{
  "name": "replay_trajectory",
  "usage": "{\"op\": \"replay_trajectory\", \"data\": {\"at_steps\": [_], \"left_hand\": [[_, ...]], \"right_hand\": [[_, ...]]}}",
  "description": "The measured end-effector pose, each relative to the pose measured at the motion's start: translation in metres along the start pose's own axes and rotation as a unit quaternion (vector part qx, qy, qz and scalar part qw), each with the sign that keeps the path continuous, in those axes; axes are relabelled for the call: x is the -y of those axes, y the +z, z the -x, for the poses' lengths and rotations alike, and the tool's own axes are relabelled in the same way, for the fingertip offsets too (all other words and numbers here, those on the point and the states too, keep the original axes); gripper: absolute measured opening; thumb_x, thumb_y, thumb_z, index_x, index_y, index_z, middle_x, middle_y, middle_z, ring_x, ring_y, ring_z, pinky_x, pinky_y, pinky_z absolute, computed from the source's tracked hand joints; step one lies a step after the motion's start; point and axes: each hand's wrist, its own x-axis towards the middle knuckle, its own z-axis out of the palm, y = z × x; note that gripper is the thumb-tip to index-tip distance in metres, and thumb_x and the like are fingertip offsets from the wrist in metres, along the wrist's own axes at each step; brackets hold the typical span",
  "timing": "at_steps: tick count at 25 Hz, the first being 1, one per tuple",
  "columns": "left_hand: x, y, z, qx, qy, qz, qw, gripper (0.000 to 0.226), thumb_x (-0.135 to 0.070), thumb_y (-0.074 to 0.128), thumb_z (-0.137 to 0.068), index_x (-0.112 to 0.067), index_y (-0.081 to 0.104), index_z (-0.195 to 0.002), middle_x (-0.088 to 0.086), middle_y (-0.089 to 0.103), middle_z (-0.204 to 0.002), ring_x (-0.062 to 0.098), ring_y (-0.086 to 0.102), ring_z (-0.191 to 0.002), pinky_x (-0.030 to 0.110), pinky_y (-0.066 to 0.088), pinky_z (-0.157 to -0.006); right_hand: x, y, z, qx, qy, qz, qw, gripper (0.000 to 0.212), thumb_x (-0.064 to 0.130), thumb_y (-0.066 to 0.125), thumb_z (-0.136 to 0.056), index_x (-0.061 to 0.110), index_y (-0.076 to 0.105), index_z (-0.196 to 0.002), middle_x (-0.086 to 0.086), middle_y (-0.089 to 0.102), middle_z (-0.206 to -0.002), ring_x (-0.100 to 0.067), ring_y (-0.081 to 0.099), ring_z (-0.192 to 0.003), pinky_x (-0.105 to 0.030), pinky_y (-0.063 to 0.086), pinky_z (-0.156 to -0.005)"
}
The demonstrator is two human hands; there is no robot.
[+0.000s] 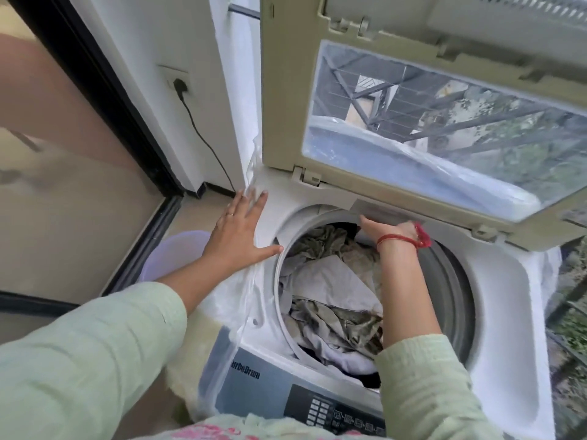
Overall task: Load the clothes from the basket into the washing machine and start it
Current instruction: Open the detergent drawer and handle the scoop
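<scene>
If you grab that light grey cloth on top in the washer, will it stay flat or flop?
Probably floppy: the light grey cloth lies creased and draped over the olive clothes. It looks thin, so likely light. It might drag a neighbour along, since the pieces overlap in the drum.

The left hand (236,231) lies flat, fingers spread, on the left top edge of the open washing machine (508,312). The right hand (386,228) reaches to the back rim of the opening, above the clothes (330,281) in the drum (444,281). A lavender basket (171,252) stands on the floor (197,217) beside it.
</scene>
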Motion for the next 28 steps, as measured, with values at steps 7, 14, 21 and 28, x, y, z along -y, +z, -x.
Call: {"op": "replay_trajectory", "data": {"at_steps": [7, 14, 21, 28], "left_hand": [[-0.004, -0.003, 0.004, 0.002, -0.007, -0.002, 1.0, 0.11, -0.07, 0.06, -0.07, -0.027, -0.002, -0.15, 0.003, -0.003, -0.159, 0.023, -0.001, -0.146, 0.044, 0.017, -0.114], [-0.007, -0.008, 0.006, 0.003, -0.008, -0.001, 1.0, 0.11, -0.07, 0.06, -0.071, -0.027, -0.002, -0.15, 0.002, -0.004, -0.159, 0.021, -0.001, -0.146, 0.044, 0.017, -0.114], [-0.006, -0.008, 0.008, -0.002, -0.006, -0.007, 1.0, 0.114, -0.072, 0.058, -0.071, -0.019, -0.003, -0.151, 0.002, -0.006, -0.159, 0.021, -0.001, -0.146, 0.04, 0.012, -0.116], [-0.004, -0.004, 0.007, -0.01, 0.001, -0.022, 1.0, 0.115, -0.073, 0.058, -0.07, -0.021, -0.005, -0.151, 0.001, -0.008, -0.159, 0.021, -0.002, -0.146, 0.041, 0.009, -0.116]], "right_hand": [[-0.011, -0.026, 0.021, 0.087, -0.023, 0.117, 0.989, 0.084, 0.048, 0.062, -0.084, 0.011, 0.022, -0.147, -0.006, 0.024, -0.154, -0.02, 0.022, -0.143, -0.042, 0.01, -0.118], [-0.022, -0.04, 0.028, 0.06, -0.101, 0.329, 0.937, 0.073, 0.046, 0.052, -0.09, 0.002, 0.029, -0.142, -0.013, 0.034, -0.149, -0.021, 0.038, -0.136, -0.03, 0.023, -0.115], [-0.017, -0.073, 0.03, 0.065, -0.101, 0.338, 0.933, 0.062, 0.039, 0.055, -0.091, 0.006, 0.034, -0.139, -0.01, 0.044, -0.143, -0.022, 0.047, -0.128, -0.039, 0.021, -0.115], [-0.012, -0.08, 0.033, 0.033, -0.049, 0.46, 0.886, 0.081, 0.06, 0.056, -0.081, 0.011, 0.032, -0.142, -0.009, 0.045, -0.142, -0.025, 0.042, -0.131, -0.059, 0.018, -0.112]]}}
